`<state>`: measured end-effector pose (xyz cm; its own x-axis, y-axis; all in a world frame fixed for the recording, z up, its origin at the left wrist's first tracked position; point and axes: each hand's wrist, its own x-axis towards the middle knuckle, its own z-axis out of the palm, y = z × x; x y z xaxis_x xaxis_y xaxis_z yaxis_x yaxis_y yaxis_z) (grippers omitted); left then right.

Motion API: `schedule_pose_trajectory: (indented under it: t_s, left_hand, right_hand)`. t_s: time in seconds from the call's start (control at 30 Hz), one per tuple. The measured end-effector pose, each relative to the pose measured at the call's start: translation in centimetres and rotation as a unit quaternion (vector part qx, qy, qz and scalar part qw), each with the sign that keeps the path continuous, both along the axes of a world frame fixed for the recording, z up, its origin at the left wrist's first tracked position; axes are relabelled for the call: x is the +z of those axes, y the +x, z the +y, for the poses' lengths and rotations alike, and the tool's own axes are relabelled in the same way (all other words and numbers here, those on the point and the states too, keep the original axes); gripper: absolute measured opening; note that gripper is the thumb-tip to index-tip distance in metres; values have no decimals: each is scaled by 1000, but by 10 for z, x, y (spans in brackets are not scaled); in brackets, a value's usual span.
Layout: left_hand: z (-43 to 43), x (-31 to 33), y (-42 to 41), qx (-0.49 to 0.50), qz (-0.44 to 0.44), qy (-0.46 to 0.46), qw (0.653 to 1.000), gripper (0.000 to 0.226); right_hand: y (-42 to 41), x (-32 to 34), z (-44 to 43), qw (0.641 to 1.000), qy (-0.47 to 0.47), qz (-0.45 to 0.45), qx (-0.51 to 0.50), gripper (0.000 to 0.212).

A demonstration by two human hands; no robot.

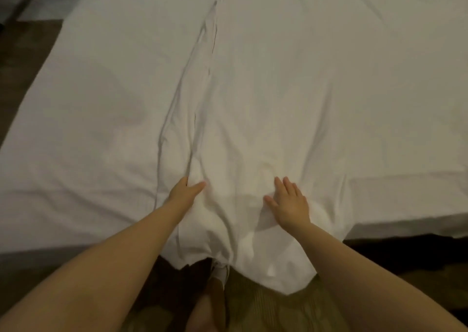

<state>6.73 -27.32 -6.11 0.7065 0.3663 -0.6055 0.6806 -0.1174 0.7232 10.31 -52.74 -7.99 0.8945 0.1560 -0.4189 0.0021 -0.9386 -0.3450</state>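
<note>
A white mattress (88,91) fills most of the view. Over its right half lies a loose white sheet (316,91), whose folded left edge runs from the far end down to the near end. The sheet's near end hangs off the bed in front of me. My left hand (186,191) holds that folded edge: its thumb lies on top and its fingers are hidden under the fabric. My right hand (288,203) lies flat on the sheet with fingers spread, pressing on a wrinkled patch.
Dark floor (22,60) shows along the bed's left side and below its near edge on the right. My clothing and legs are at the bottom centre, close to the bed's near edge.
</note>
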Motion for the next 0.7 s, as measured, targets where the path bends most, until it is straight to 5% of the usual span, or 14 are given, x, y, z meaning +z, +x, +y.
schedule_pose_trajectory:
  t_s: [0.17,0.3,0.5,0.7]
  left_hand:
    - [-7,-1,-39,11,15,-109,994,51]
    - [-21,4,-44,12,-15,-29,999,36]
    - [-41,26,-53,-64,-55,-14,996,15]
    - [-31,26,-69,-223,-70,27,972,24]
  right_hand:
    - [-43,0,24,1000,20,23,6,64]
    - [-63,4,57,995,104,-3,1,64]
    - [-82,42,121,894,401,27,-200,46]
    - [-74,48,148,884,383,50,-262,42]
